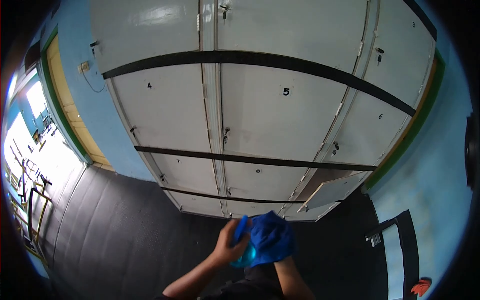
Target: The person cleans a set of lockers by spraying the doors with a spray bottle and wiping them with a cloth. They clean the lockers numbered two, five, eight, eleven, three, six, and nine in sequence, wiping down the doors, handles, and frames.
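At lower centre, the left hand's [230, 245] fingers grasp a blue bottle [243, 257]; a damp, loose grip could let it slip. Just right, a blue cloth [272, 237] covers the right hand, whose fingers' hold I cannot tell; if slack, it could drop. Farther up, right of centre, the ajar locker door [330, 192] could be knocked by careless reaching.

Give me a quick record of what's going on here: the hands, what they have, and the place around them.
Left hand: gripping a blue bottle
Right hand: hidden by a blue cloth; its grip can't be seen
Ahead: pale numbered lockers with black horizontal strips
Open: one locker door, lower right, swung outward
Floor: dark
Wall at right: light blue
Far left: a yellow door
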`<act>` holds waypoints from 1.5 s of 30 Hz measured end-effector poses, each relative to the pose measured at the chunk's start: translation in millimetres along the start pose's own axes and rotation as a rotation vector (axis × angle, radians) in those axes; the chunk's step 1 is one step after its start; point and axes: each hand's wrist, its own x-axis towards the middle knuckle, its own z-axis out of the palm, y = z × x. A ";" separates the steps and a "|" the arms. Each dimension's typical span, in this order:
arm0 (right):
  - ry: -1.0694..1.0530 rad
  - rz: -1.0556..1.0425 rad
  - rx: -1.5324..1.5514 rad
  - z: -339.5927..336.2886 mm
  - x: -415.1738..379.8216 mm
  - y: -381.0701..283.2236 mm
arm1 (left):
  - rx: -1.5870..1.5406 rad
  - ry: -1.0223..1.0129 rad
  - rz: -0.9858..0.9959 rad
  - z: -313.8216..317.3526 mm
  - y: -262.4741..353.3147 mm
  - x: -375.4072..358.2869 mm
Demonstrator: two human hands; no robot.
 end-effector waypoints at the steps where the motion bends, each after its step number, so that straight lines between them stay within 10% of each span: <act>1: 0.113 -0.328 -0.114 -18.9 -5.3 -35.4 | 0.020 0.044 0.047 -2.1 -4.0 12.7; 2: 0.223 -0.660 -0.226 -35.0 -8.9 -52.5 | 0.036 0.125 0.065 -1.0 -2.5 27.9; 6: 0.430 -0.352 -0.295 -61.1 -11.6 14.6 | 0.132 0.299 0.147 -4.5 4.0 98.4; 11: 0.485 -0.453 -0.066 -88.0 -20.4 38.8 | 0.248 0.464 0.261 -10.0 16.9 186.4; 14: 0.565 -0.535 -0.620 -114.3 -17.2 29.1 | 0.113 0.554 0.334 -27.0 30.1 237.4; 16: 0.575 0.003 0.657 -118.1 -20.5 -24.4 | 0.055 0.611 0.321 -44.0 44.7 264.4; 17: 0.551 -0.006 0.656 -129.2 -14.7 -36.8 | 0.087 0.616 0.314 -53.8 53.8 275.3; 22: 0.139 -0.306 -1.042 -174.5 16.1 -64.1 | 0.231 0.711 0.365 -84.1 65.1 312.7; 32: 0.435 -0.220 -0.724 -126.0 63.7 -107.0 | 0.319 0.565 0.127 -93.1 3.6 299.1; 35: 0.284 -0.349 -0.053 -117.9 79.8 -60.5 | 0.309 0.552 0.149 -86.2 -50.8 278.0; 37: 0.354 -0.400 -0.722 -97.7 84.1 -72.9 | 0.324 0.519 0.108 -84.8 -77.0 258.1; 45: 0.490 -0.560 -1.355 -67.5 182.5 -130.2 | 0.282 0.364 0.195 -95.4 -120.3 191.4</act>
